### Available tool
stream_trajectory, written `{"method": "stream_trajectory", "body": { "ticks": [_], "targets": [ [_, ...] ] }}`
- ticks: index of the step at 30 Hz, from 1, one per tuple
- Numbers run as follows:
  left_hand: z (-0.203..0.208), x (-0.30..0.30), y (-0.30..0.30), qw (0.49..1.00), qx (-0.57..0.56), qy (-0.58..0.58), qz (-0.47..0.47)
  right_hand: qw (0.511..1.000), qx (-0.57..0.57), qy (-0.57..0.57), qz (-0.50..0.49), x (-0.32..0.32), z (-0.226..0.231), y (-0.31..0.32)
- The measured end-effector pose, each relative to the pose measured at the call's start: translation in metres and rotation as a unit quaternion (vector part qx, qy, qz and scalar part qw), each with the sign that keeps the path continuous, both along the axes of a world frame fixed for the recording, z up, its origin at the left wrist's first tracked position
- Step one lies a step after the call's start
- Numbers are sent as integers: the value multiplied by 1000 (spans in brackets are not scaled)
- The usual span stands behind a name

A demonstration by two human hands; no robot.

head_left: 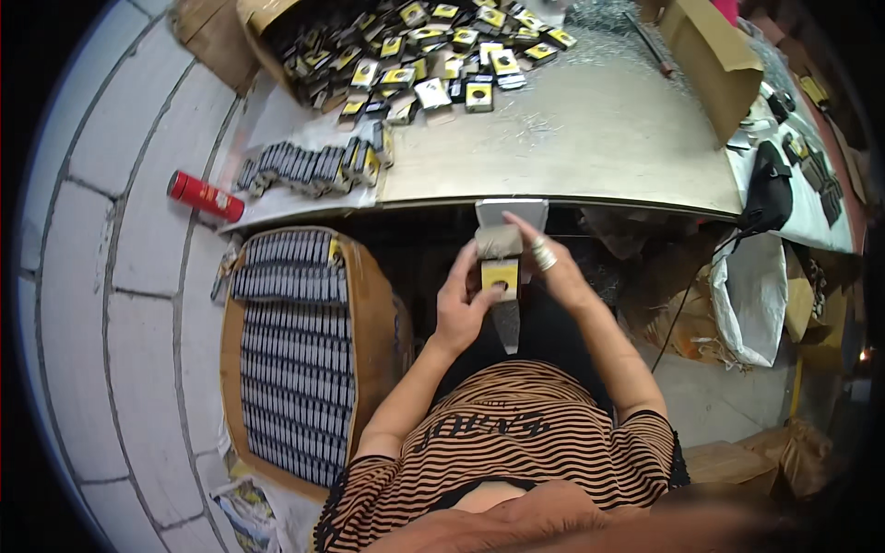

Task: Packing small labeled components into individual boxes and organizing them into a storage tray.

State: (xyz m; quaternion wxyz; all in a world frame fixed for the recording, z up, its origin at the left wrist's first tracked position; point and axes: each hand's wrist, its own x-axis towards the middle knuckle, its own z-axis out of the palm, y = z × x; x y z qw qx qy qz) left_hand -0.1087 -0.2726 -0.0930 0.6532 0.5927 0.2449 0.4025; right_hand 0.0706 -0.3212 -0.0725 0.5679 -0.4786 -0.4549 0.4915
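My left hand (pixel 460 309) is closed around a small yellow and black cardboard box (pixel 499 276), with the thumb across its yellow face. At the box's far end a greyish-brown flap or end panel (pixel 499 241) shows; whether it is folded open I cannot tell. My right hand (pixel 560 275) is at the box's right side, its fingers stretched out along the edge and its thumb hidden. White bands (pixel 544 255) wrap one of its fingers. Just beyond the box, a pale flat panel (pixel 513 213) stands at the table's near edge.
A heap of small yellow and black boxes (pixel 433 60) covers the far left of the table (pixel 590 157). Stacked boxes (pixel 309 168) line its left side beside a red cylinder (pixel 206 196). A carton (pixel 378 313) packed with rows stands at my left. A white sack (pixel 751 295) hangs right.
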Motion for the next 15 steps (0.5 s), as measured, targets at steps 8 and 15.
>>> {"method": "stream_trajectory", "body": {
  "ticks": [8, 15],
  "targets": [
    [-17, -3, 17, 964, 250, 91, 13, 986, 30, 164, 14, -24, 14, 12],
    [3, 4, 28, 957, 280, 76, 16, 993, -38, 35, -107, -18, -1, 20]
  ]
}}
